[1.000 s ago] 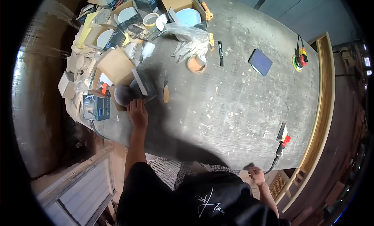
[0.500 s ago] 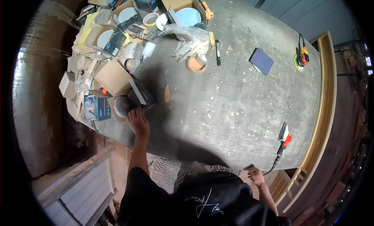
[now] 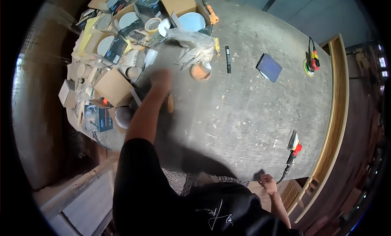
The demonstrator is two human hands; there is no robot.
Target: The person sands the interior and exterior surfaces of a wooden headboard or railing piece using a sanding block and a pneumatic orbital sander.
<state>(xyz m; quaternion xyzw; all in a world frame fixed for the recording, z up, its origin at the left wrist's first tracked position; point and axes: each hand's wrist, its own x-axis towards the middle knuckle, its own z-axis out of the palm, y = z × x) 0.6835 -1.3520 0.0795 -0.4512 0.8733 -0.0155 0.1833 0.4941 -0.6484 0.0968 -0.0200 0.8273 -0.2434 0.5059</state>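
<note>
Above the desk (image 3: 252, 114), the blurred left hand (image 3: 161, 79) is outstretched, its grip indiscernible, near a slim tan handle (image 3: 170, 103).

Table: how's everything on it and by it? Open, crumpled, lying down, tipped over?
Left grip: blurred, can't tell
Right grip: fingers curled
Wooden handle: lying down
Near brown box: open, flap up
Far brown box: open
Plastic bag: crumpled
Marker: lying down
Blue square: lying flat
Round sander: pad down
Other sander: on its side
</note>
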